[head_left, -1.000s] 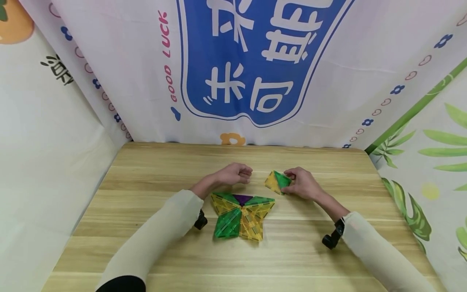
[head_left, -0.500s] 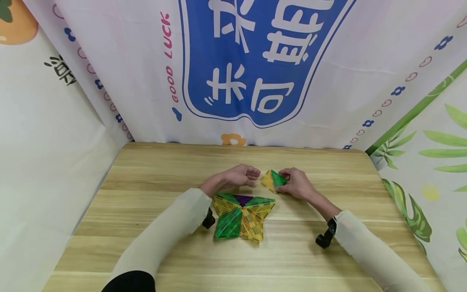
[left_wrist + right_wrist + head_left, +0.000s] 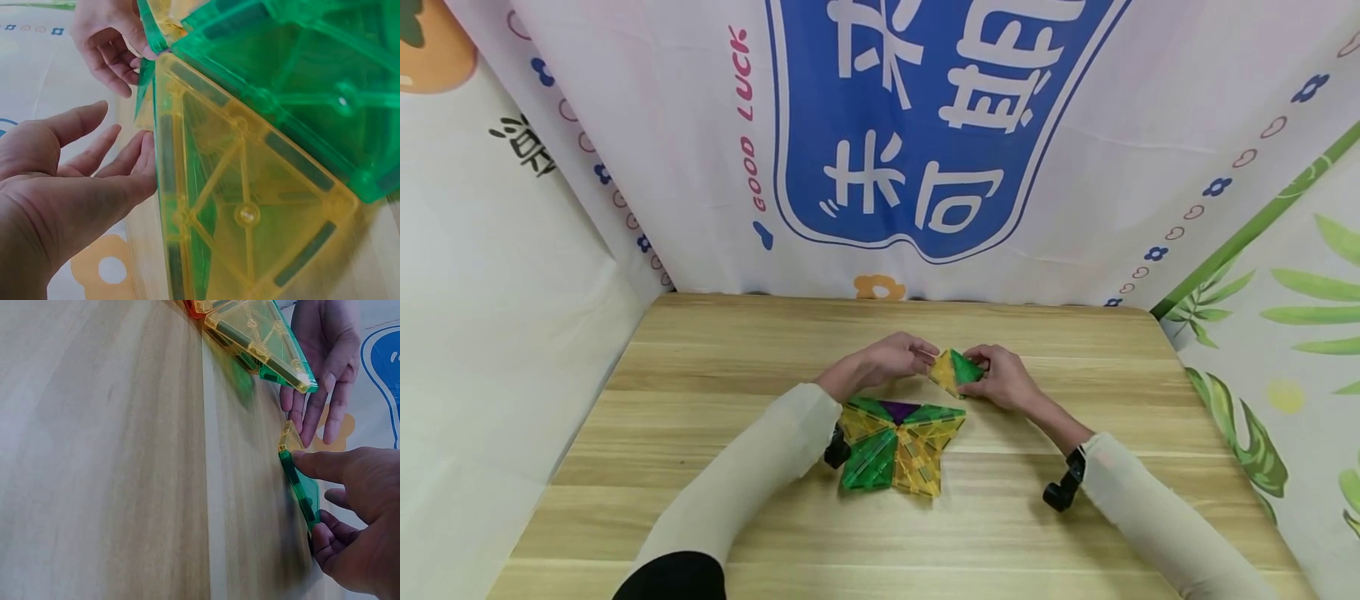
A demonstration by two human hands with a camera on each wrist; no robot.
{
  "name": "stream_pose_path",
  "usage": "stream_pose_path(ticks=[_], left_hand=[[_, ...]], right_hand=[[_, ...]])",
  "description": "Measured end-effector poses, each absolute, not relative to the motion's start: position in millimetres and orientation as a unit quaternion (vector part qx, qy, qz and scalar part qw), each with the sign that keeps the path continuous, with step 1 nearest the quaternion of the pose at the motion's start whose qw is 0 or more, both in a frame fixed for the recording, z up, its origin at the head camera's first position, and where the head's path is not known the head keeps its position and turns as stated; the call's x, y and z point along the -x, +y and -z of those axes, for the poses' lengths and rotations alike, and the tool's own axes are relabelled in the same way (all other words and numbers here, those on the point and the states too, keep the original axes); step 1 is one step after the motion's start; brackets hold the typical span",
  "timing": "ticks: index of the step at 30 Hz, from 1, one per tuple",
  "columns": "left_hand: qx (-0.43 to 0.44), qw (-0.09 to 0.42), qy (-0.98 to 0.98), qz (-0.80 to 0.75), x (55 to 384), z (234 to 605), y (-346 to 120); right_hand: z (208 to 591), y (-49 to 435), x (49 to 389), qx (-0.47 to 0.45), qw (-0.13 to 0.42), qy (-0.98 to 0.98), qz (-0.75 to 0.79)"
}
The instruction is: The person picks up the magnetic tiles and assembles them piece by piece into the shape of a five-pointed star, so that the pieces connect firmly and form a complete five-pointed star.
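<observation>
Two flat triangular magnetic tiles, a yellow one (image 3: 943, 372) and a green one (image 3: 966, 372), lie edge to edge on the table. My right hand (image 3: 1004, 380) grips the green tile between thumb and fingers at its right side. From the left, my left hand (image 3: 897, 358) reaches with loosely extended fingers to the yellow tile's left corner; whether they touch it I cannot tell. Just nearer to me sits a raised, butterfly-like build of green, yellow and purple magnetic tiles (image 3: 917, 454). A yellow triangle (image 3: 275, 206) of that build fills much of the left wrist view.
The wooden table (image 3: 1045, 542) reaches back to a white printed curtain (image 3: 700, 167) along its far edge. More printed cloth hangs at the left and right. Each wrist wears a black camera, the right one's mount (image 3: 1063, 487) hanging close to the table.
My right hand has slid the yellow and green tiles to the left. My left hand has moved right, up to the yellow tile. The larger build has stayed put.
</observation>
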State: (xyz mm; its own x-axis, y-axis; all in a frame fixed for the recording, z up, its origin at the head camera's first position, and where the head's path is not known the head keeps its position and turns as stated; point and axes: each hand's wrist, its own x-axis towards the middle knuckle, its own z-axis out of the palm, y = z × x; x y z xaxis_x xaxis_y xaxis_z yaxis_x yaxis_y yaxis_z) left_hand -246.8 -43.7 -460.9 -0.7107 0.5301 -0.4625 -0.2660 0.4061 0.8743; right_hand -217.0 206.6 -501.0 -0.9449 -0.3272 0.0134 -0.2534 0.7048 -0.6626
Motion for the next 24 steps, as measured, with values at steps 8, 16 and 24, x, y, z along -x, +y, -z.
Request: stream_pose_path(ticks=[8,16,24], left_hand=[[-0.048,0.372,0.742,-0.556,249.6,460.3,-39.3],[-0.035,0.362,0.734,-0.574,249.1,462.3,-35.7],[-0.068,0.363,0.756,-0.54,246.7,461.5,-36.0]], right_hand=[[506.0,208.4,215.9,0.158,0.041,0.916,0.366],[509.8,210.0,212.5,0.167,0.024,0.904,0.393],[514.0,211.9,212.3,0.174,0.029,0.881,0.438]])
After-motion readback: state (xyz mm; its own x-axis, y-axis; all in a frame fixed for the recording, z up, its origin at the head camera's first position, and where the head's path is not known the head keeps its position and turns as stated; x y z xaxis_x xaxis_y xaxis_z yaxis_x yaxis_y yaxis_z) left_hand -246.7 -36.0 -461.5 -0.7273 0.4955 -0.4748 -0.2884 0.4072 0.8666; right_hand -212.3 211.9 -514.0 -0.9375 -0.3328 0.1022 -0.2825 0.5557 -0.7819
